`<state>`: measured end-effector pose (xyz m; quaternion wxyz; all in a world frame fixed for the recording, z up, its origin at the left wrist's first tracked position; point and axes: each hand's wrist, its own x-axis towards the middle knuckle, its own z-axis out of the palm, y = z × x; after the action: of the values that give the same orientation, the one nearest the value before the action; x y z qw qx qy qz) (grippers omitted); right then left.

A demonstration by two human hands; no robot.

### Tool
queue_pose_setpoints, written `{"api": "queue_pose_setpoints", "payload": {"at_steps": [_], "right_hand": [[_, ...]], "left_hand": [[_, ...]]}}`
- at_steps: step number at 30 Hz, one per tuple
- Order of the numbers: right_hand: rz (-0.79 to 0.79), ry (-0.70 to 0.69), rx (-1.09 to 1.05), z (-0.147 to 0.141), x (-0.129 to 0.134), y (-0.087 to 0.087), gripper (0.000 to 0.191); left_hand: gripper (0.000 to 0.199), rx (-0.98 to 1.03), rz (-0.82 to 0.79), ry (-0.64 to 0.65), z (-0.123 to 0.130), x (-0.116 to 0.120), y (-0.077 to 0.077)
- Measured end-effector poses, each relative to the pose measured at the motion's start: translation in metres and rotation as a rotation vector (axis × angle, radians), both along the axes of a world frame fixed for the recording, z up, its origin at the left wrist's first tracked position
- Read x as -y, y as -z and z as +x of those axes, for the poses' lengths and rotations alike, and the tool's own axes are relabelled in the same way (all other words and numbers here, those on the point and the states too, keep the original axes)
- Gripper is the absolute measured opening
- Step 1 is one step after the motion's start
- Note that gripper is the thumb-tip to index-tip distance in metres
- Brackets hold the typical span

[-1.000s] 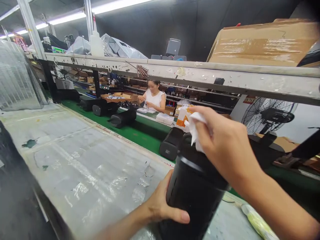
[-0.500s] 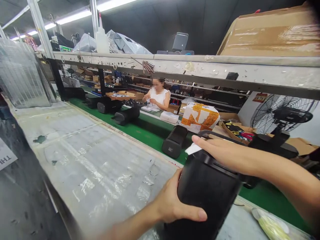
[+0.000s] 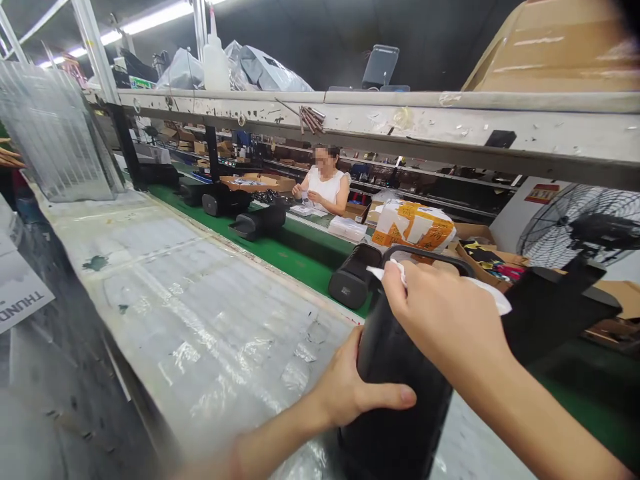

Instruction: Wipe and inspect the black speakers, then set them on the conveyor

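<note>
A tall black case [image 3: 395, 433] stands upright at the near edge of the white plastic-covered table [image 3: 200, 300]. My left hand [image 3: 350, 387] grips its left side, with the thumb across the face turned to me. Over the top of the case, my right hand [image 3: 445, 300] is closed on a white cloth [image 3: 493, 293], whose ends stick out on both sides of the fingers. Just beyond, a black speaker-like unit [image 3: 353, 277] lies on the green belt [image 3: 300, 267].
More black units [image 3: 260, 220] lie along the belt to the left. A shelf [image 3: 375, 110] crosses above it. Across the belt sits a person [image 3: 327, 187], near a taped white bundle [image 3: 413, 223]. A fan [image 3: 565, 227] stands at right, clear plastic sheets [image 3: 60, 133] at left.
My right hand has drawn back toward me over the case top, its fingers now curled round the cloth. The case and my left hand have hardly moved; the view has shifted slightly.
</note>
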<state>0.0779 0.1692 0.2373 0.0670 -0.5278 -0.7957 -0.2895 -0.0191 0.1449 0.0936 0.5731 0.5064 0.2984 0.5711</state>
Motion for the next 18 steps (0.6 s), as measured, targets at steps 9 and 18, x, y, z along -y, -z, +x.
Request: {"api": "queue_pose_setpoints", "payload": {"at_steps": [9, 18], "right_hand": [[0.28, -0.56, -0.128, 0.034, 0.0, 0.045, 0.046], [-0.026, -0.594, -0.215, 0.081, 0.052, 0.162, 0.066]], "left_hand": [[0.077, -0.014, -0.047, -0.034, 0.001, -0.001, -0.001], [0.061, 0.134, -0.203, -0.163, -0.007, -0.013, 0.013]]}}
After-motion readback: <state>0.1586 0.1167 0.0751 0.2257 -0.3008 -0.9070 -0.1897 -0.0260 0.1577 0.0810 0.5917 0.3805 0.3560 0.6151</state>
